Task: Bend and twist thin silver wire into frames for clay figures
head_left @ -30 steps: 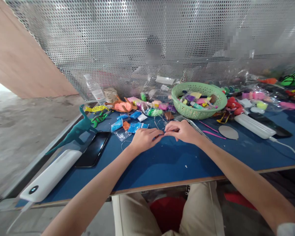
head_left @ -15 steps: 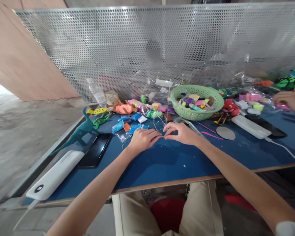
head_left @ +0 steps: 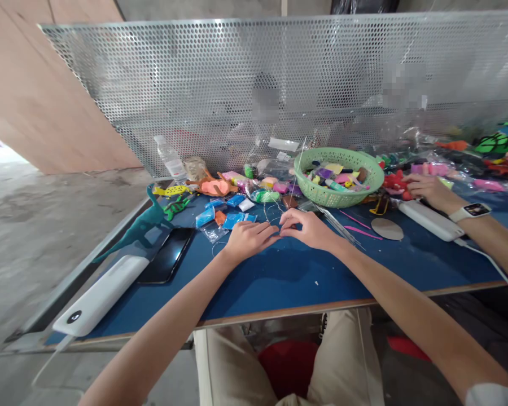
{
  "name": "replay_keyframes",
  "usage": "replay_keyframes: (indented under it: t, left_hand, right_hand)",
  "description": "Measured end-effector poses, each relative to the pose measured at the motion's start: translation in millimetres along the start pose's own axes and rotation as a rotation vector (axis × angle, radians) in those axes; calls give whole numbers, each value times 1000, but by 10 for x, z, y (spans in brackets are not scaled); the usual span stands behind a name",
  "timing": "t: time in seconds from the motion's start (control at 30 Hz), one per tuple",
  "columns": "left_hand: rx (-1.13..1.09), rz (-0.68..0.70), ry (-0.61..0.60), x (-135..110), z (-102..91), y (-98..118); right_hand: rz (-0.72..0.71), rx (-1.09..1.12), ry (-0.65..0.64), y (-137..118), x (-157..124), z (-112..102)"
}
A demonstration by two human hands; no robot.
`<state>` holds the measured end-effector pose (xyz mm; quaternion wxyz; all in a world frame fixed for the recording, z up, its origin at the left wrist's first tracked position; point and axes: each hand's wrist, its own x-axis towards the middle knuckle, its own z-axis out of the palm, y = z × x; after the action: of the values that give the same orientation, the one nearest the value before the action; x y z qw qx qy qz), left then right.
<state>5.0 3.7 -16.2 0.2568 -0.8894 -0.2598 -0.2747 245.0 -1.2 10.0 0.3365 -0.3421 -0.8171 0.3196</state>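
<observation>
Your left hand (head_left: 248,239) and right hand (head_left: 310,230) met fingertip to fingertip just above the near blue tabletop (head_left: 279,276), each grip pinched closed on a thin wire (head_left: 298,169). Both were equally close to it. From the pinch, the wire's long axis ran upward and away, leaning slightly right, toward the green basket (head_left: 342,197) farther back.

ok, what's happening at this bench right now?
A person seated at the blue table has the left hand and right hand fingertip to fingertip, pinching a thin wire that sticks up between them. More wires lie just right of the right hand. Behind is a green basket of coloured clay packs. At the far right a co-worker's hand, with a watch on its wrist, rests by a white power bank.
</observation>
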Motion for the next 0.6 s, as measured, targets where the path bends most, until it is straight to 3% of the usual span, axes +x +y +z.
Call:
replay_keyframes:
  t: [0.37, 0.6]
  left_hand:
    - [-34, 9, 54, -10, 21, 5]
    - [42, -4, 24, 2, 1, 24]
  right_hand:
    - [26, 48, -44, -17, -12, -5]
    - [-11, -3, -41, 3, -7, -9]
